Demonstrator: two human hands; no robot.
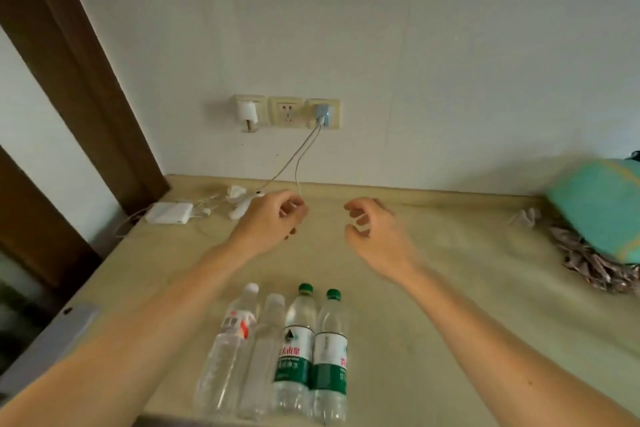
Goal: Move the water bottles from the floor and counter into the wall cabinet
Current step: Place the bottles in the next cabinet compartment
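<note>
Several clear water bottles lie side by side near the front edge of a beige surface. Two have white caps: one with a red and white label, one plain. Two have green caps and green labels, the left one touching the right one. My left hand hovers above the surface beyond the bottles, fingers loosely curled, holding nothing. My right hand hovers beside it, a gap apart, fingers also loosely curled and empty. No wall cabinet is in view.
Wall sockets with two plugged chargers sit on the back wall; thin cables hang to the surface. A white power adapter lies at the back left. A teal pillow and crumpled patterned cloth lie at right. A brown door frame stands left.
</note>
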